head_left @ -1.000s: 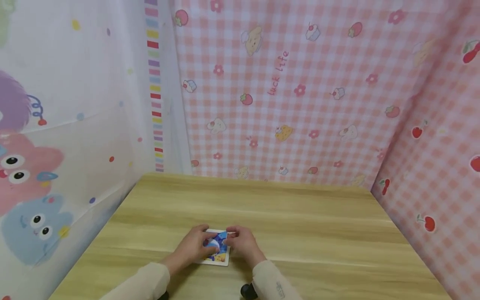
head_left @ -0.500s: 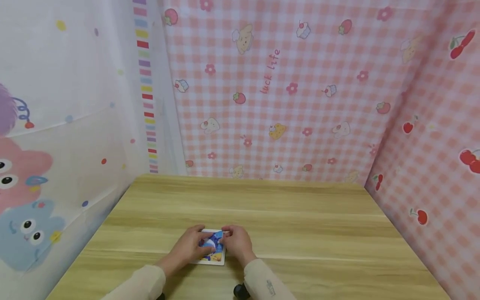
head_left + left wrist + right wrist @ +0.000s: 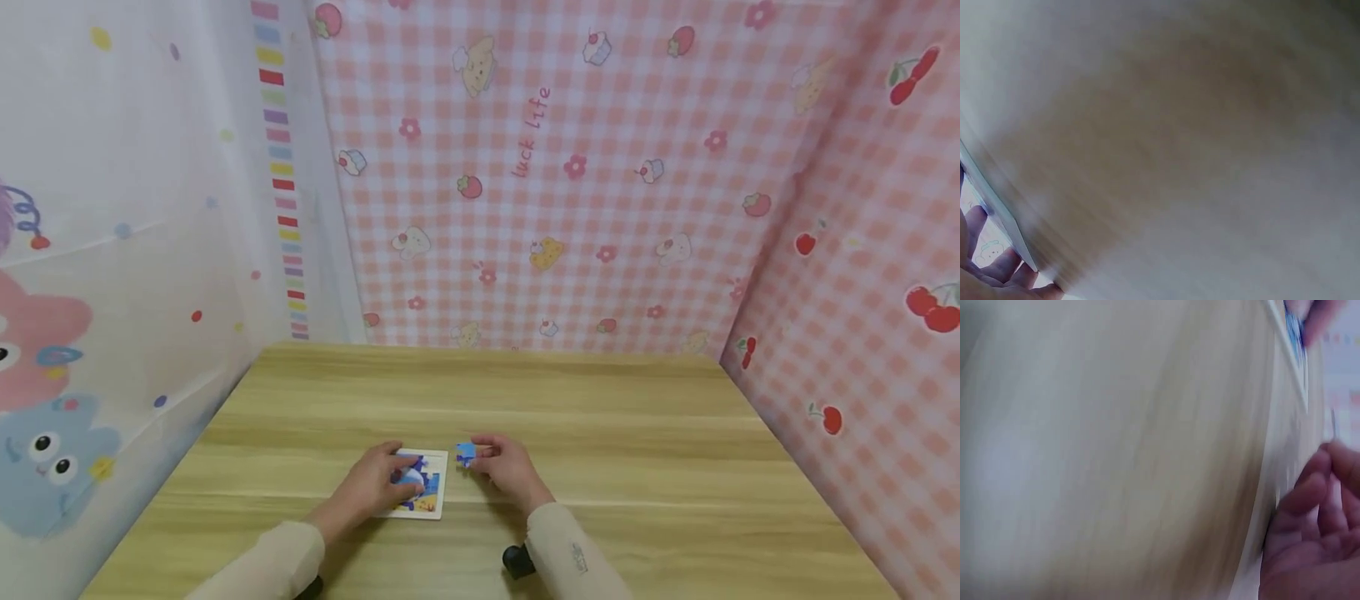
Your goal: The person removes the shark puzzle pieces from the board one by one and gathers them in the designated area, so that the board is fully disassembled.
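A small jigsaw puzzle (image 3: pixel 431 506) in a white-edged tray (image 3: pixel 445 471) lies on the table, showing blue and yellow artwork. Its upper right part is bare white. My left hand (image 3: pixel 375 479) rests over the tray's left side, thumb and index finger on the picture, other fingers at the far edge. In the left wrist view, spread fingers (image 3: pixel 1004 265) show at the tray's edge. My right hand (image 3: pixel 510 468) pinches a blue jigsaw piece (image 3: pixel 465 455) just right of the tray. The piece appears as a thin edge (image 3: pixel 1334 422) above the fingertips in the right wrist view.
The wood-grain table (image 3: pixel 637 450) extends around both hands. A pink checked cloth (image 3: pixel 525 208) hangs behind it, with a white cartoon cloth (image 3: pixel 172 275) at left and a cherry-print cloth (image 3: pixel 847 333) at right. A black device (image 3: pixel 517 561) sits at my right wrist.
My right hand has moved right, away from the tray, with the jigsaw piece, leaving a white gap in the puzzle's upper right. My left hand stays on the puzzle. The head view has shifted slightly.
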`<state>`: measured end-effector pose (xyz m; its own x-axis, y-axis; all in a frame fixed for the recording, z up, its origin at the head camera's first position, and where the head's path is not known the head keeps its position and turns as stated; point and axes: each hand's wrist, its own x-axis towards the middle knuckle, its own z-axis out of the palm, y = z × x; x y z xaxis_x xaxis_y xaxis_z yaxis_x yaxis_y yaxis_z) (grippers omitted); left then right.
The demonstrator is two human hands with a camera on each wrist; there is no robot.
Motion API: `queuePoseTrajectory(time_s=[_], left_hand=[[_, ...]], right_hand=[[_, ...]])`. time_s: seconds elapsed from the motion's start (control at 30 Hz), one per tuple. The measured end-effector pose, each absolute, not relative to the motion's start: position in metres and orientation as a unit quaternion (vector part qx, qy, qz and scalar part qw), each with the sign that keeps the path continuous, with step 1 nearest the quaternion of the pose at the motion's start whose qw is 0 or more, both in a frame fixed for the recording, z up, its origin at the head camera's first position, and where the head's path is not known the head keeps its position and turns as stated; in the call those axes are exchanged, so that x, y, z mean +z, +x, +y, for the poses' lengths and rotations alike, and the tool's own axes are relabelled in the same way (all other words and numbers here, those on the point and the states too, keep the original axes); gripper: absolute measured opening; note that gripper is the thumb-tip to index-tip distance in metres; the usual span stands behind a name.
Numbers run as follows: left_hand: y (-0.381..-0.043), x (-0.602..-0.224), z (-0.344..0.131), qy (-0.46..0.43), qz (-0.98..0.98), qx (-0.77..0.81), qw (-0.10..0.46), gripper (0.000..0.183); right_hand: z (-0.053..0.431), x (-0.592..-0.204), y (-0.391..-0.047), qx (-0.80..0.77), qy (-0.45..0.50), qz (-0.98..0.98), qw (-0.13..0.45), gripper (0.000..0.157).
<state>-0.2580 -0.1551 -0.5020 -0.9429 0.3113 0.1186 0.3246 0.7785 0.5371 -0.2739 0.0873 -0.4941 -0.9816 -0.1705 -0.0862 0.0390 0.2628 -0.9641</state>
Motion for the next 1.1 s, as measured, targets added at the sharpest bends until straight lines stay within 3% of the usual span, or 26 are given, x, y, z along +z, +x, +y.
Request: queuePoseTrajectory(time_s=[0.27, 0.6, 0.8, 1.1], left_hand=[[-0.255, -0.507, -0.157, -0.173, -0.944, -0.279, 0.015, 0.051], [-0.263, -0.503, -0.153, -0.173, -0.943, -0.284, 0.017, 0.051], [-0.260, -0.503, -0.154, -0.181, -0.941, -0.285, 0.013, 0.051], [-0.260, -0.503, -0.154, -0.173, -0.943, -0.282, 0.014, 0.052]], right_hand=[[0.180, -0.502, -0.279, -0.636, -0.050, 0.752, 0.163, 0.043], [0.308, -0.497, -0.282, -0.688, 0.012, 0.699, 0.193, 0.055], [0.335, -0.499, -0.277, -0.677, 0.029, 0.710, 0.192, 0.056], [0.331, -0.495, -0.277, -0.634, 0.037, 0.748, 0.193, 0.054]])
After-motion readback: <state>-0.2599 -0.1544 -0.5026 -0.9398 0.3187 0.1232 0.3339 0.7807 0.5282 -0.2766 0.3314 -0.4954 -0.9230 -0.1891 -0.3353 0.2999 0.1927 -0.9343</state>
